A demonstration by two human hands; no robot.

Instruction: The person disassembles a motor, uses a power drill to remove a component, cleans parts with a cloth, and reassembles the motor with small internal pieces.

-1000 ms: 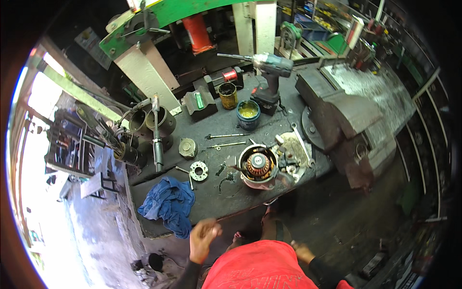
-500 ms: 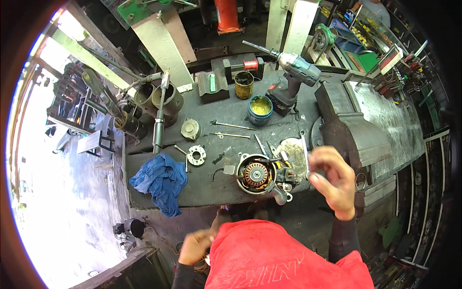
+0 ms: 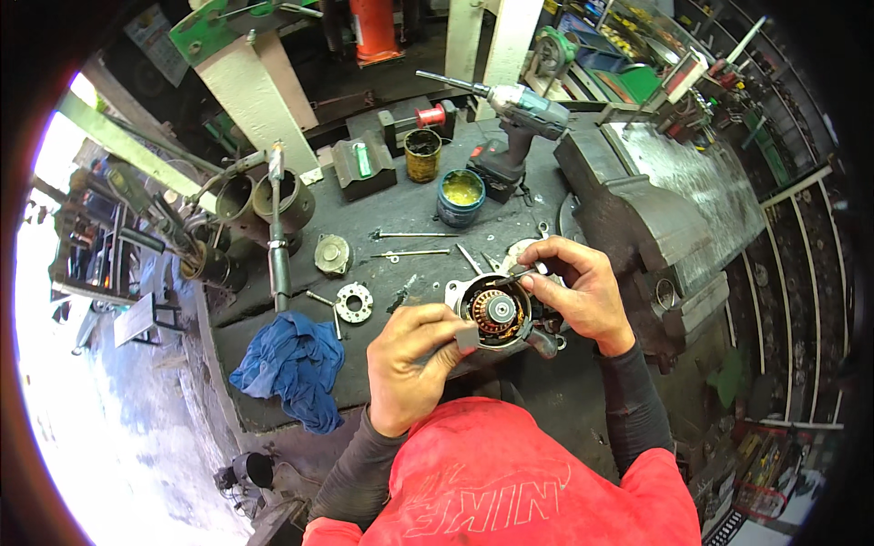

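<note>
Moved inward, left hand (image 3: 411,359) pinching plate (image 3: 467,340), right hand (image 3: 587,291) pinched over motor (image 3: 498,310)

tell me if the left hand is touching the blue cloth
Apart: the head view shows bare bench between the left hand and the blue cloth.

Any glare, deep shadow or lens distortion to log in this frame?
Head view: glare whites out much of the floor at left; head view: the rack at right sits in shadow, its edges bowed by the fisheye; head view: the left hand and right hand are clearly outlined.
</note>
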